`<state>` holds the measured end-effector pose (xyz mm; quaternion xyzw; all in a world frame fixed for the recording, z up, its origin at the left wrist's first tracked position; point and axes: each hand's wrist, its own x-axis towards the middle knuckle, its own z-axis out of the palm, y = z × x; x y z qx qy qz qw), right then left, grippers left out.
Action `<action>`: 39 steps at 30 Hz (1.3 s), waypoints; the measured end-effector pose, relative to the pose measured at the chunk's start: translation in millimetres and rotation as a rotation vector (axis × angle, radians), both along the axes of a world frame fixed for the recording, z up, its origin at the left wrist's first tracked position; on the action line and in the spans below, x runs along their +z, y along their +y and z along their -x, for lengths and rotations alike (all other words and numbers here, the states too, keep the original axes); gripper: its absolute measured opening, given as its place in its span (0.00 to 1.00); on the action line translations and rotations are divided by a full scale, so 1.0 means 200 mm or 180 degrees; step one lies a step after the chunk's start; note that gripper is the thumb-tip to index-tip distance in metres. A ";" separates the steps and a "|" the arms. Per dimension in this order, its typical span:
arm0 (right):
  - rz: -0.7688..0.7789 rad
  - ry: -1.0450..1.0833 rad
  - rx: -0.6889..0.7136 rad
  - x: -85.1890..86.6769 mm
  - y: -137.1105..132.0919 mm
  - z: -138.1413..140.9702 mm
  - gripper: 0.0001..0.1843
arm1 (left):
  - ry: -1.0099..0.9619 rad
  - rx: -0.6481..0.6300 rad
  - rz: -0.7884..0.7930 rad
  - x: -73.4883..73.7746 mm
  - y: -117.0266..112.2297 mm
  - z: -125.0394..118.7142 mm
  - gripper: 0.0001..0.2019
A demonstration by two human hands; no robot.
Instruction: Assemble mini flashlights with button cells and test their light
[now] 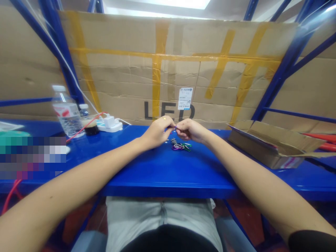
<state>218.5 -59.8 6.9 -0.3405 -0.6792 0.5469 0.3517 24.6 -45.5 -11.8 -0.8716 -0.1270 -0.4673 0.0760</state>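
My left hand (pixel 157 131) and my right hand (pixel 191 130) meet fingertip to fingertip over the blue table (pixel 162 171), both pinched on one small purple clip held between them. Just below the fingers, a little cluster of coloured carabiner clips (pixel 180 145), purple, green and silver, lies on the table. The held piece is mostly hidden by my fingers.
A clear water bottle (pixel 67 112) and a small dark jar (pixel 89 122) stand at the left, by a white power strip (pixel 110 124) with a red cable. An open cardboard box (pixel 273 145) sits at the right. A taped cardboard wall (pixel 183 63) closes the back.
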 end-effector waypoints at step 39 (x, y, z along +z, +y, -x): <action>-0.1222 -0.1017 -0.0447 -0.02 0.00 0.02 0.15 | 0.0606 0.0750 0.0430 -0.01 0.04 0.01 0.12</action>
